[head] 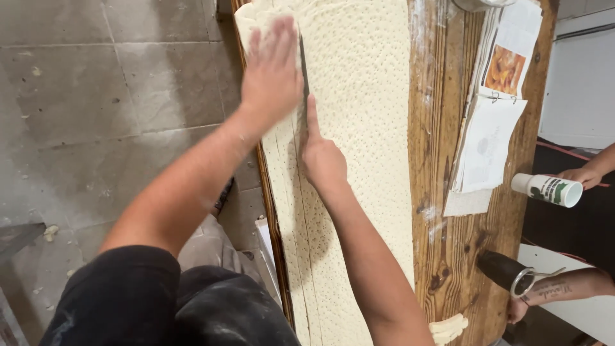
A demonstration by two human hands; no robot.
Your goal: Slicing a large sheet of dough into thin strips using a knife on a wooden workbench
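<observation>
From the head camera, a long docked dough sheet (365,128) lies along the wooden table (442,243). The left hand (272,70) presses flat and open on its edge strips, while the right hand (322,160) grips a knife (303,70), forefinger along the blade

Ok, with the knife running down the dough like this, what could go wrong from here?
The left hand lies flat on the dough sheet right beside the knife that the right hand guides, so a slip might nick its fingers. The strips already cut lie along the table edge and could slide off. Another person's hand holds a cup near the papers; a spill could reach them.
</observation>
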